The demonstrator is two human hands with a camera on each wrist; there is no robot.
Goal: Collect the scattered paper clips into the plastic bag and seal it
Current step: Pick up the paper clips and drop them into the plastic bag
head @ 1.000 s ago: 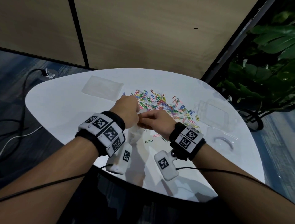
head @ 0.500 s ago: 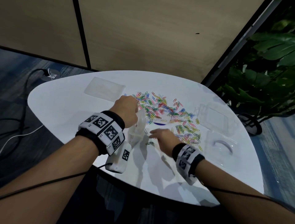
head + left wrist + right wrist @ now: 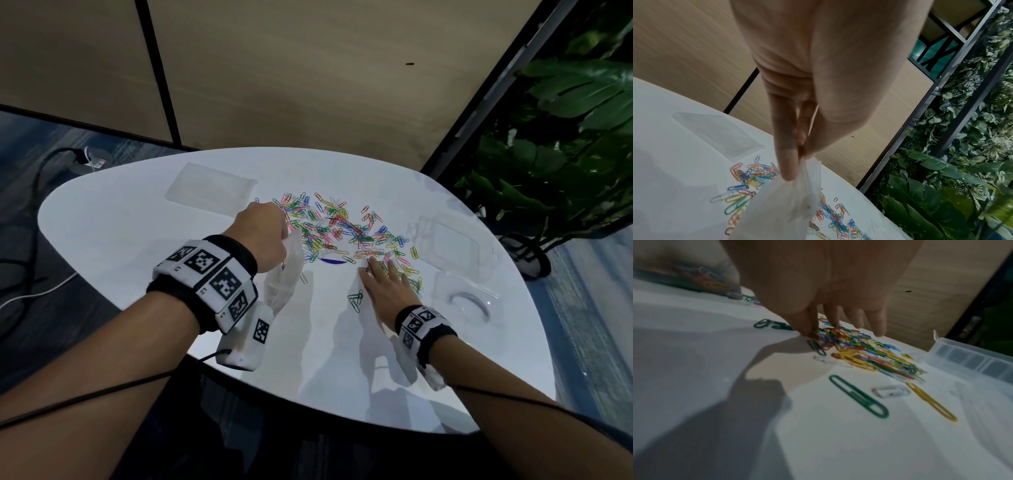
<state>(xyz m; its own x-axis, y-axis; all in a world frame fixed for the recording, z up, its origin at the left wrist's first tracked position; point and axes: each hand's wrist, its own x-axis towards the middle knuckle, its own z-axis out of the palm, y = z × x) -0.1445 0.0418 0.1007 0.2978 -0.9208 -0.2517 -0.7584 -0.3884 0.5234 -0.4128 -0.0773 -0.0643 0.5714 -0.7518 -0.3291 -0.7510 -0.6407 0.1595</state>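
left hand [image 3: 818, 78]: my thumb and fingers pinch the top edge of the clear plastic bag [image 3: 286, 274], which hangs above the white table [image 3: 120, 240] | right hand [image 3: 385, 284]: my fingers lie spread and fairly straight, tips on the near edge of the coloured paper clips [image 3: 342, 229] (a few green ones lie apart by my thumb) | clear plastic box [image 3: 972, 360] just right of the pile

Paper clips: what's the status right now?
Left hand pinches plastic bag. Right hand open, fingers on paper clips. Most clips loose. Nothing blocking.
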